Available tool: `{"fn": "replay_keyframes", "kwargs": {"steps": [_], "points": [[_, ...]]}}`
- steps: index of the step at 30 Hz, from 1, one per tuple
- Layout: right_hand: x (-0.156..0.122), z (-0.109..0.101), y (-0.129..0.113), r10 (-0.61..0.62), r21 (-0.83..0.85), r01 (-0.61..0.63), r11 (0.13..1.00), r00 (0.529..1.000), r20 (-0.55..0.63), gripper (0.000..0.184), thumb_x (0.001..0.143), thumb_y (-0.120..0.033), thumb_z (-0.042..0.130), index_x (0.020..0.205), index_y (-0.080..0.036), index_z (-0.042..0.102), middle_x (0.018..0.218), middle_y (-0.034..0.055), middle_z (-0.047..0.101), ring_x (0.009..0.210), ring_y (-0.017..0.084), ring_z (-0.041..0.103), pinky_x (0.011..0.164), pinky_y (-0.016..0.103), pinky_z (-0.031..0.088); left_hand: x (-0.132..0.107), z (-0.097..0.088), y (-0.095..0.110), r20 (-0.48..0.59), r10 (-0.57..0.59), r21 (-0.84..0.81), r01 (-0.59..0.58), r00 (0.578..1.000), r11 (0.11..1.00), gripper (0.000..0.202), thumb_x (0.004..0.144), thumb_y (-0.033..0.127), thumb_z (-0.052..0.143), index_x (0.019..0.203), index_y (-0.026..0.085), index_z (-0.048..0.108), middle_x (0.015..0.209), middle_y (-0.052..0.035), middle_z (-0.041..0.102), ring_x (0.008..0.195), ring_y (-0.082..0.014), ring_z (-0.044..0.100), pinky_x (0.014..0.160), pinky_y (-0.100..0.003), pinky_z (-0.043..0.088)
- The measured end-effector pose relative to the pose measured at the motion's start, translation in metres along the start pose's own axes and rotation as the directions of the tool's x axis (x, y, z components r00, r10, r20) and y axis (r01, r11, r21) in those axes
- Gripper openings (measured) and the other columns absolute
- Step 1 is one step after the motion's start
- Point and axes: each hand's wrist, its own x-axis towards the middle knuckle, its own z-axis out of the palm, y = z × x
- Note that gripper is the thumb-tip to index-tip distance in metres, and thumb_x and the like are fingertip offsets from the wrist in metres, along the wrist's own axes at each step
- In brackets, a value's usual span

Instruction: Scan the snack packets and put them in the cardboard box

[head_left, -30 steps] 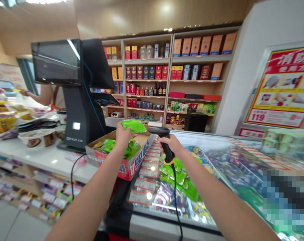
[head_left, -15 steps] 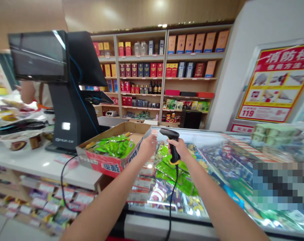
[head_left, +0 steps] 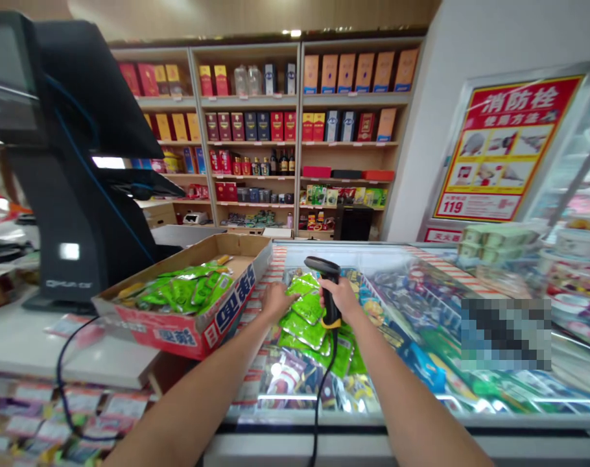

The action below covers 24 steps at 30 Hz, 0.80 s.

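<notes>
My right hand is closed around the handle of a black and yellow barcode scanner, held upright over a pile of green packets. The scanner's cable hangs down toward me. At the left edge of the pile is my left hand, its thumb stretched out toward the upper packets; its other fingers are partly hidden. The packets lie on the glass top of a freezer chest. To the left, an open cardboard box holds more green packets.
A black checkout terminal stands on the white counter at the left. Egg cartons and tubs sit on the freezer's right side. Behind are shelves of boxed bottles. A red poster hangs on the right wall.
My left hand has come down from beside the box to the green packets. The scanner remains in my right hand. The view has shifted to the right.
</notes>
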Motion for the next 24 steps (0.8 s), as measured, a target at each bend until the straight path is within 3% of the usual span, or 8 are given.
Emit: {"fn": "replay_keyframes", "kwargs": {"steps": [3, 6, 10, 14, 17, 20, 24], "points": [[-0.002, 0.001, -0.001, 0.009, -0.007, -0.009, 1.0, 1.0, 0.0, 0.019, 0.065, -0.032, 0.067, 0.057, -0.017, 0.057, 0.047, -0.0013, 0.056, 0.037, 0.012, 0.052, 0.036, 0.025, 0.046, 0.003, 0.002, -0.003, 0.057, -0.078, -0.21, 0.088, 0.995, 0.974, 0.044, 0.038, 0.021, 0.088, 0.07, 0.02, 0.058, 0.062, 0.0004, 0.059, 0.082, -0.027, 0.063, 0.076, -0.034, 0.046], [-0.004, 0.002, -0.001, 0.01, -0.002, -0.01, 1.0, 1.0, 0.002, 0.017, 0.066, -0.031, 0.066, 0.061, -0.017, 0.057, 0.048, -0.002, 0.056, 0.037, 0.012, 0.051, 0.036, 0.025, 0.045, 0.008, -0.002, -0.005, 0.207, -0.094, -0.437, 0.178, 0.974, 0.881, 0.054, 0.04, 0.019, 0.087, 0.086, 0.019, 0.059, 0.061, 0.0045, 0.061, 0.059, -0.0162, 0.06, 0.063, -0.028, 0.047], [-0.004, 0.003, -0.001, 0.013, -0.011, -0.013, 1.0, 1.0, 0.006, 0.017, 0.065, -0.031, 0.066, 0.061, -0.017, 0.057, 0.047, -0.0023, 0.056, 0.037, 0.012, 0.052, 0.036, 0.024, 0.046, 0.012, -0.01, -0.004, 0.312, -0.023, -0.476, 0.177, 0.95, 0.861, 0.049, 0.041, 0.017, 0.085, 0.086, 0.016, 0.065, 0.072, -0.0005, 0.068, 0.063, -0.0156, 0.062, 0.063, -0.026, 0.048], [-0.004, 0.002, 0.0, 0.008, -0.016, -0.008, 1.0, 1.0, 0.014, 0.017, 0.064, -0.032, 0.065, 0.06, -0.017, 0.057, 0.046, -0.0023, 0.056, 0.035, 0.011, 0.051, 0.035, 0.024, 0.045, 0.01, -0.009, -0.005, 0.353, 0.018, -0.436, 0.147, 0.936, 0.888, 0.035, 0.053, 0.032, 0.082, 0.08, 0.014, 0.068, 0.078, -0.0057, 0.071, 0.073, -0.0214, 0.065, 0.068, -0.03, 0.05], [-0.004, 0.002, -0.001, 0.022, -0.032, -0.022, 0.999, 1.0, 0.014, 0.018, 0.064, -0.032, 0.064, 0.056, -0.017, 0.056, 0.044, -0.0021, 0.055, 0.034, 0.012, 0.051, 0.035, 0.024, 0.045, 0.01, -0.005, -0.011, 0.277, 0.032, -0.473, 0.107, 0.96, 0.875, 0.039, 0.056, 0.039, 0.081, 0.084, 0.014, 0.068, 0.084, -0.0083, 0.073, 0.08, -0.0241, 0.066, 0.071, -0.032, 0.051], [-0.003, 0.001, -0.001, 0.029, -0.04, -0.029, 0.999, 0.999, 0.016, 0.018, 0.065, -0.032, 0.063, 0.056, -0.017, 0.056, 0.044, -0.0018, 0.055, 0.034, 0.012, 0.051, 0.036, 0.025, 0.045, 0.012, -0.004, -0.019, 0.075, -0.032, -0.564, 0.069, 0.997, 0.823, 0.043, 0.055, 0.04, 0.08, 0.088, 0.015, 0.066, 0.086, -0.0072, 0.072, 0.083, -0.0233, 0.066, 0.074, -0.033, 0.051], [-0.002, -0.004, -0.003, 0.038, -0.114, -0.032, 0.993, 0.998, 0.056, 0.017, 0.065, -0.03, 0.064, 0.057, -0.017, 0.056, 0.046, -0.0017, 0.056, 0.036, 0.012, 0.052, 0.037, 0.025, 0.046, 0.015, -0.006, -0.021, -0.076, -0.096, -0.641, 0.025, 0.993, 0.767, 0.046, 0.058, 0.04, 0.076, 0.095, 0.016, 0.064, 0.089, -0.0056, 0.071, 0.085, -0.0212, 0.066, 0.079, -0.034, 0.051]]}}
